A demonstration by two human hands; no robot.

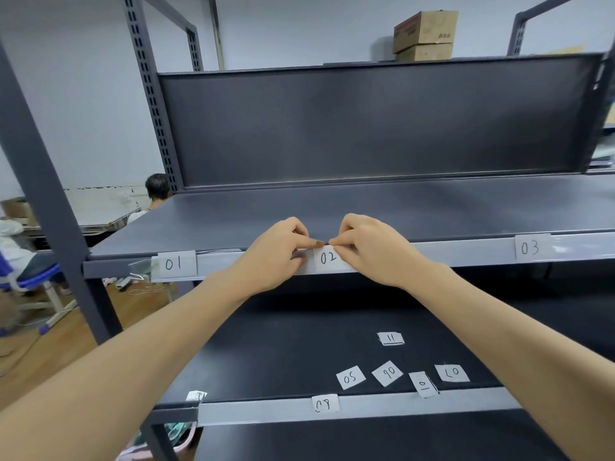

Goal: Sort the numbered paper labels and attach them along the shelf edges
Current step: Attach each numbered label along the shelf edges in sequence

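The small white paper label marked "02" (327,259) sits flat against the pale grey front edge strip (432,252) of the upper shelf, midway along it, its handwritten digits in thin black ink. The left hand (276,252) and right hand (369,249) meet at the label's top edge, fingers curled tight and fingertips pinched narrowly on the paper where it meets the strip's upper lip. Left along the same strip is label "01" (173,262), behind a clear, glossy plastic sleeve; far to the right is label "03" (529,247), likewise under shiny film. The shelf boards (399,207) are matte dark grey, with a smooth upright back panel behind. On the lower shelf, near and right, loose rectangular slips lie scattered at angles: "05" (350,377), "06" (387,372), "07" (452,372), "10" (423,384) and "11" (391,338). A creased label reading roughly "08" (325,404) sits on the lower edge strip. Two brown cardboard boxes (424,36) rest on top, far right.
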